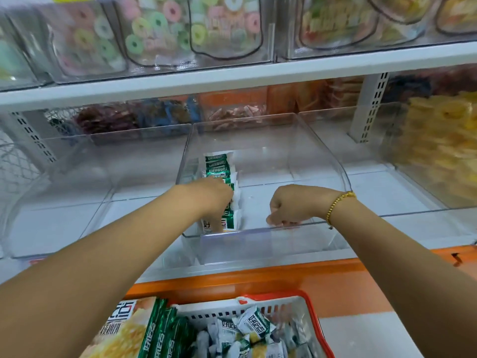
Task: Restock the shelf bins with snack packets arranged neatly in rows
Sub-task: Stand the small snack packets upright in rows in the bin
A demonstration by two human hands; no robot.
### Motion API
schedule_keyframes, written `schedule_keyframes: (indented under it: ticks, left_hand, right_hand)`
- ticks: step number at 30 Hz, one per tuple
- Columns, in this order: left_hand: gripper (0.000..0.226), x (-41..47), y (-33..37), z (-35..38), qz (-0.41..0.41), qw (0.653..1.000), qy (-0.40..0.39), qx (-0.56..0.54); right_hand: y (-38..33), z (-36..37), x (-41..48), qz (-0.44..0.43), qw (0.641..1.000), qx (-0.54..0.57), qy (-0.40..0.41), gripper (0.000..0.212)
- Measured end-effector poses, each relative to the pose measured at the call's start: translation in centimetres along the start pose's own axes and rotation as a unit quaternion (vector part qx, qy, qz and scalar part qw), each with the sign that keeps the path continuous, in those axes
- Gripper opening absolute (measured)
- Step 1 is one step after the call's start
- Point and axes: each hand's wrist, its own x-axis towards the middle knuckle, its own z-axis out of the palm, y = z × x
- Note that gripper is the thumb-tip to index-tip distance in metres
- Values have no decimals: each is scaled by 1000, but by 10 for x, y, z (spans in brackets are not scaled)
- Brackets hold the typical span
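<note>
A clear plastic bin point(260, 229) stands on the middle shelf with a row of green-and-white snack packets point(219, 166) along its left side. My left hand point(211, 200) reaches down into the bin, its fingers on the nearest packets of that row; whether it grips one is hidden. My right hand point(291, 205), with a gold bracelet on the wrist, has its fingers curled over the bin's front rim. A white basket with a red rim point(313, 319) below holds several loose packets of the same kind point(255, 324).
Large green snack bags point(144, 332) lie left of the basket. Clear bins point(64, 192) flank the middle one; the right one point(438, 151) holds yellow snacks. The upper shelf point(232, 76) carries bins of ring-shaped sweets. An orange ledge point(335, 280) runs under the shelf.
</note>
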Motion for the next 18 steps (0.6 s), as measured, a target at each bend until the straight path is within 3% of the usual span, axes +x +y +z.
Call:
schedule_keyframes:
  ticks: [2, 5, 9, 11, 13, 15, 18]
  left_hand:
    - [33, -2, 1, -3, -22, 999, -29, 27]
    - [44, -11, 2, -10, -40, 999, -13, 34]
    - [31, -41, 4, -16, -56, 983, 137, -105]
    - [13, -70, 11, -7, -45, 936, 275, -215]
    - [19, -103, 25, 12, -39, 862, 403, -303]
    - [33, -128, 42, 41, -43, 818, 449, -358]
    - [36, -138, 69, 98, -64, 829, 373, -412]
  right_hand:
    - [-3, -1, -4, -6, 999, 24, 26, 30]
    - [-10, -3, -14, -24, 996, 40, 79, 33]
    - [-26, 1, -39, -55, 978, 60, 190, 35]
    - [-37, 10, -54, -73, 959, 78, 264, 37]
    - [-46, 25, -70, -88, 942, 97, 310, 41]
    - [-53, 45, -84, -97, 943, 92, 305, 43]
    - [-55, 86, -96, -92, 974, 81, 189, 40]
